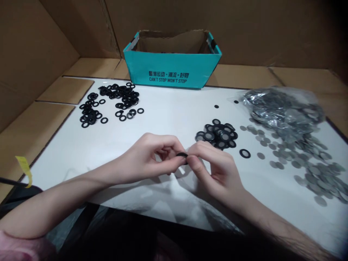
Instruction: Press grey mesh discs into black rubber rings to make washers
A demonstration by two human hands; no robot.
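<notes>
While both hands are close together over the near part of the white table (pixel 168 112), a thin black piece (pixel 181 154) sits between their fingertips, raised off the tabletop. The left hand (pixel 153 156) pinches it from the left, thumb in front and fingers behind, and the right hand (pixel 217 165) closes its thumb and forefinger on the right end. Most of the piece is covered by the fingers, so its full shape cannot be told.

Just beyond the right hand is a pile of black rings with grey centres (pixel 221 136), and a single ring (pixel 245 153) lies a little to the right of that pile. Farther right, loose grey discs (pixel 320 179) spread across the table, reaching up to a clear plastic bag (pixel 282 105) full of small pieces. Two small black dots (pixel 216 106) lie to the left of the bag. Well apart from the left hand, toward the far left, plain black rings (pixel 125 96) lie scattered and heaped. At the far edge stands a turquoise box (pixel 171 69), its top open.
</notes>
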